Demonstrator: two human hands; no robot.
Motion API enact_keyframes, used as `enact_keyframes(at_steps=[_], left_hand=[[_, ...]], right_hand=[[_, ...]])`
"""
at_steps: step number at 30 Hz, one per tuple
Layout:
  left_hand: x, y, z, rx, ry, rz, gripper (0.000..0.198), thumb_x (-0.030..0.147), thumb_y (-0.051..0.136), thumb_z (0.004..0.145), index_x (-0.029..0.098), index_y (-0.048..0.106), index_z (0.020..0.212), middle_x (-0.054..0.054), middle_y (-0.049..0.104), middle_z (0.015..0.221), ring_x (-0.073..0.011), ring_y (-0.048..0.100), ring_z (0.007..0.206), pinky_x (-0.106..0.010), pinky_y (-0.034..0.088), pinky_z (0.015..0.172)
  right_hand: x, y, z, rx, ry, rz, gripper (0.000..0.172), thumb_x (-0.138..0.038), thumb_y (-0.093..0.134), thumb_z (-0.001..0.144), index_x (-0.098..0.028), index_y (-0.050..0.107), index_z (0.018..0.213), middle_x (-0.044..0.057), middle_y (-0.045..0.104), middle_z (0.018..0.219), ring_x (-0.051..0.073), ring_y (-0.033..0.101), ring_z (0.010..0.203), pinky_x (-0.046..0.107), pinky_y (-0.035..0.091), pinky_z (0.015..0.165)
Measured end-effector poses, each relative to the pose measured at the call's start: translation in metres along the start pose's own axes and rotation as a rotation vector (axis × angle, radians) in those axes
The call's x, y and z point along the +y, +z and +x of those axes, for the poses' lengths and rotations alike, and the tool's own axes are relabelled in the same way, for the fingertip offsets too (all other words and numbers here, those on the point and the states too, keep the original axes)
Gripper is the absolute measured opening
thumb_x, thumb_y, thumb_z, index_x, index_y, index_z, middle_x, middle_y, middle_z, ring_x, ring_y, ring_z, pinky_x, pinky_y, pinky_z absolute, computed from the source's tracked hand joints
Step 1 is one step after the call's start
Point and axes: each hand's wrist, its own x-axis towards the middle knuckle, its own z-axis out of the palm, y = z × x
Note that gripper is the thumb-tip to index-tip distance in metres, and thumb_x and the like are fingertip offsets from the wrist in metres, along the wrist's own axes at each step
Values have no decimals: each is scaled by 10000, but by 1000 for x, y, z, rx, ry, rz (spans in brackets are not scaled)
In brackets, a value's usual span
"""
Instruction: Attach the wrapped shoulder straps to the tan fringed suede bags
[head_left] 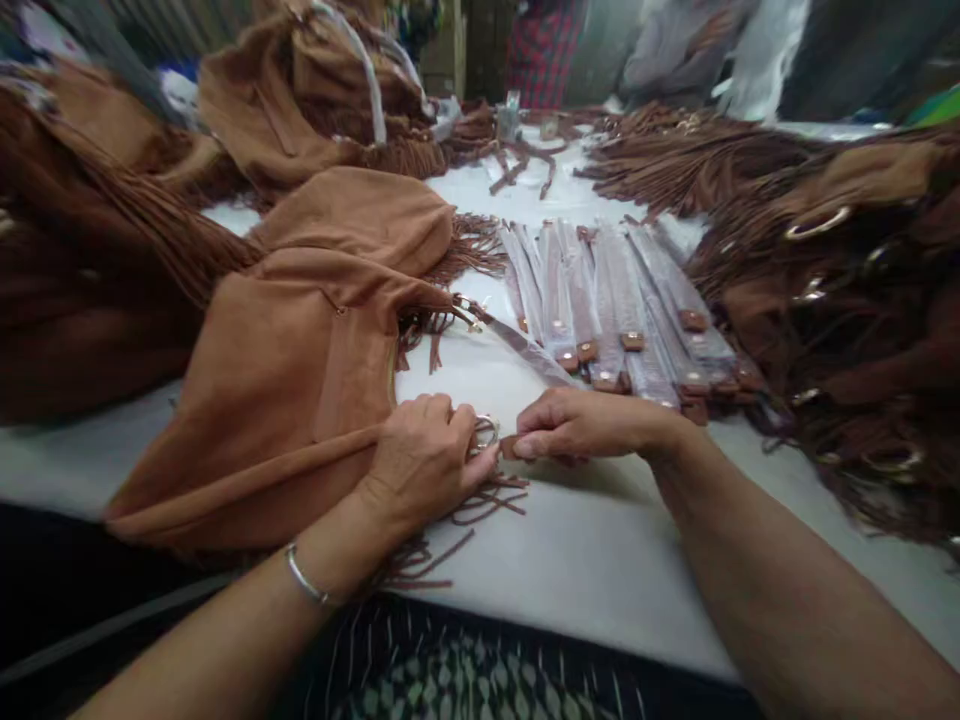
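A tan suede handbag (270, 350) with dark brown fringe lies on its side on the white table. My left hand (427, 455) is closed on the bag's edge, its thumb and fingers around a metal ring (486, 432). My right hand (570, 425) pinches the brown end of a strap, right beside that ring. The strap (529, 350), wrapped in clear plastic, runs from under my right hand up to metal hardware (469, 308) at the bag's far corner. Whether the strap end passes through the ring is hidden by my fingers.
Several plastic-wrapped straps (600, 300) lie in a row beyond my right hand. Piles of brown fringed pieces with gold rings (840, 290) cover the right side. More tan bags (285, 100) are heaped at the left and back. Two people (544, 50) stand beyond the table.
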Motion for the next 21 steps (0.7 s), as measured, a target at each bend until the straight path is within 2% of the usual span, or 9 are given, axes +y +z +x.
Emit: enact_keyframes(at_steps=[10, 21], left_hand=[[-4, -2, -3, 104, 115, -76, 237, 392, 460, 822, 196, 506, 697, -45, 496, 714, -214, 470, 708, -340, 340, 625], [-9, 6, -3, 71, 156, -101, 208, 358, 458, 828, 181, 506, 730, -47, 509, 720, -222, 480, 709, -338, 371, 637]], right_hand=[[0, 2, 5, -56, -52, 52, 343, -382, 456, 867, -138, 484, 628, -47, 419, 471, 58, 350, 438, 166, 278, 424], [-5, 4, 7, -53, -23, 36, 336, -367, 460, 867, -129, 500, 635, -48, 419, 469, 59, 351, 435, 178, 276, 432]])
